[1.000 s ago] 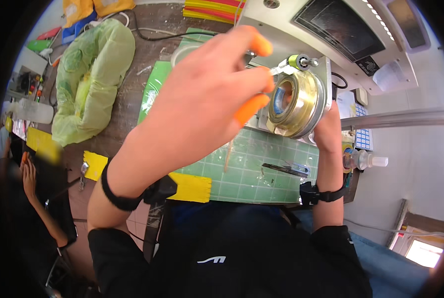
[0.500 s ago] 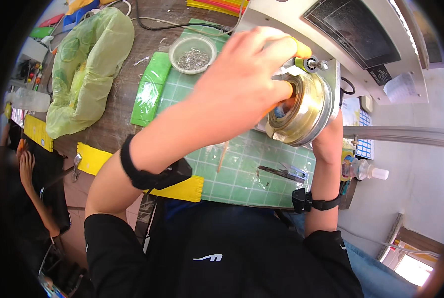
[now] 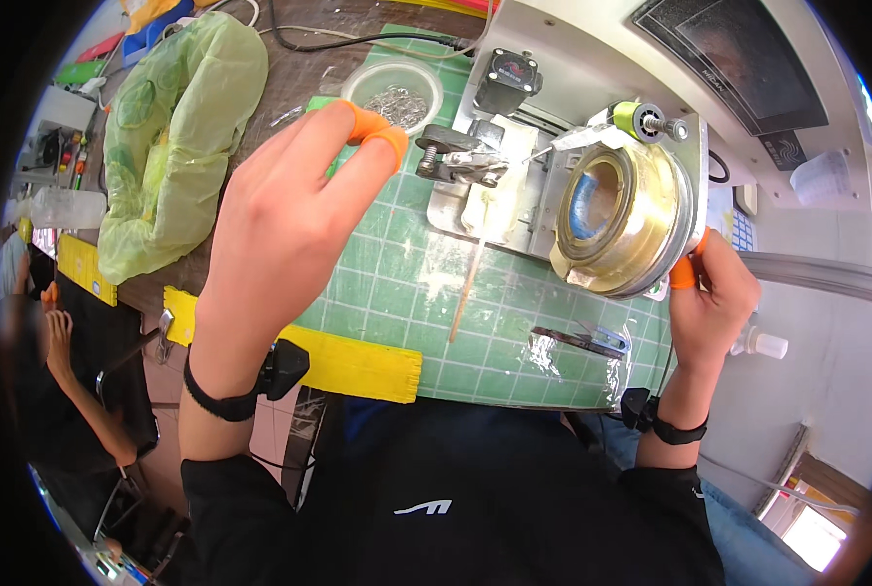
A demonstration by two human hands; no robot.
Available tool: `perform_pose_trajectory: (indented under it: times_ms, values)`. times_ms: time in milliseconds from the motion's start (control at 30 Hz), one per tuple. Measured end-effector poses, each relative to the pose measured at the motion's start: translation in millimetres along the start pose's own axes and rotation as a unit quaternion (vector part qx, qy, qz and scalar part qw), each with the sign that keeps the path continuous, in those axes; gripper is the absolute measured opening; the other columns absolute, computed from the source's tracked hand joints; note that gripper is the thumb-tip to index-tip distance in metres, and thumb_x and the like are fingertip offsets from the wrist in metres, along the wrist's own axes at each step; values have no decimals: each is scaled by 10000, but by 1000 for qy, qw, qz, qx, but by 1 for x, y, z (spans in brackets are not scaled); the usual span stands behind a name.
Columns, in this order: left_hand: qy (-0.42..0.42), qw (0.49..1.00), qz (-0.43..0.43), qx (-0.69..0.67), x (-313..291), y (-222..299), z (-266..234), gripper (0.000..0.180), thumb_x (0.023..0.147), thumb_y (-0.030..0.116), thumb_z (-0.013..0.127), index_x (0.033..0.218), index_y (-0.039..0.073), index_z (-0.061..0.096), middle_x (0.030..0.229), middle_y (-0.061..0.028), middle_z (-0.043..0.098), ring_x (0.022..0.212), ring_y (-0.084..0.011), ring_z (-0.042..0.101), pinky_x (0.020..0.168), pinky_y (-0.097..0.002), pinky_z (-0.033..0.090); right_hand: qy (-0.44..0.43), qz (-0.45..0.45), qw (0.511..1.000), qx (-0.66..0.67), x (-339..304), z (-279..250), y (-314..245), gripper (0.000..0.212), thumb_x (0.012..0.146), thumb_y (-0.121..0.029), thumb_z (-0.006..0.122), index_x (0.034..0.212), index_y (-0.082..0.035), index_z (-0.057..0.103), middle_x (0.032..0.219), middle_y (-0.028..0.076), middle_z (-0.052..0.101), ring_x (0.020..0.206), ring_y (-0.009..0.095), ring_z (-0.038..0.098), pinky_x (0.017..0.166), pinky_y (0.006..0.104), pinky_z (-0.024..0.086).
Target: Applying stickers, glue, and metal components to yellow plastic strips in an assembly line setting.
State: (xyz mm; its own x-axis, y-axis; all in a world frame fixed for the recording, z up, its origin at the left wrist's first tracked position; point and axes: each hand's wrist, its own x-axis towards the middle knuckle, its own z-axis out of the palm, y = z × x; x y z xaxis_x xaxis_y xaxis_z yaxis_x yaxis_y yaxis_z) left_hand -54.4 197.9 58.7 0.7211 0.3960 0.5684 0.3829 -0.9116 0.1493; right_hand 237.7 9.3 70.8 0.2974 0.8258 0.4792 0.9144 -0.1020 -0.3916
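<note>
My left hand (image 3: 285,220), orange covers on its fingertips, is raised over the mat with thumb and forefinger pinched together. Those fingertips appear just in front of a round plastic tub (image 3: 434,98) of small shiny metal pieces. Whatever they pinch, if anything, does not show. At the machine's right side, my right hand (image 3: 714,298) has its orange-covered fingers bent against the edge behind a gold-coloured ring-shaped drum (image 3: 631,220); what they grip is hidden. A green roller with a bolt (image 3: 639,120) sits above the drum. Left of it stands a small black clamp-like mechanism (image 3: 460,156).
The green gridded cutting mat (image 3: 387,361) bears a thin wooden stick (image 3: 468,288) and dark tweezers (image 3: 578,342). A green plastic-lined container (image 3: 177,146) stands at left, beyond a yellow strip (image 3: 358,366). Another person's hand (image 3: 60,342) shows at far left.
My left hand has moved from the drum leftward to the tub, uncovering the black mechanism. My right hand has come into view beside the drum. The whole view has shifted slightly.
</note>
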Motion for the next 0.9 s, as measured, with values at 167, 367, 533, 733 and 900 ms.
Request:
perform_pose_trajectory:
  times_ms: [167, 367, 533, 733, 900]
  values:
    - [6, 1000, 8, 12, 5, -10, 11, 190, 796, 3, 689, 984, 14, 664, 940, -94, 616, 787, -278, 645, 654, -363, 524, -1, -7, 999, -34, 0, -4, 3, 171, 802, -15, 817, 930, 1, 705, 685, 47, 578, 540, 114, 453, 506, 245, 372]
    - [19, 1000, -9, -14, 7, -11, 17, 169, 812, -5, 738, 973, 17, 690, 865, -90, 584, 720, -271, 623, 607, -356, 498, 6, -9, 998, -68, -4, -7, 5, 172, 811, -27, 825, 949, 2, 726, 692, 44, 598, 527, 97, 434, 495, 244, 358]
    - [8, 1000, -13, -13, 7, -7, 13, 147, 838, 6, 732, 982, 24, 711, 841, -87, 581, 710, -267, 622, 601, -354, 494, 11, 1, 998, -57, -2, -9, 6, 169, 820, -25, 823, 955, 7, 726, 700, 55, 619, 522, 92, 425, 488, 242, 356]
    - [-13, 1000, -13, -8, 3, -16, 26, 139, 855, 21, 730, 991, 33, 708, 844, -95, 593, 713, -275, 625, 604, -358, 496, -16, -30, 998, -52, -3, -6, 9, 156, 823, -22, 816, 932, 11, 709, 698, 67, 621, 515, 103, 447, 488, 251, 363]
    - [-55, 991, -53, -110, -20, -8, 33, 161, 853, 27, 742, 1012, 32, 713, 829, -106, 601, 713, -293, 631, 608, -370, 495, -57, -40, 996, -62, -15, -6, 8, 132, 830, -28, 802, 911, -7, 699, 699, 73, 629, 499, 140, 477, 482, 269, 376]
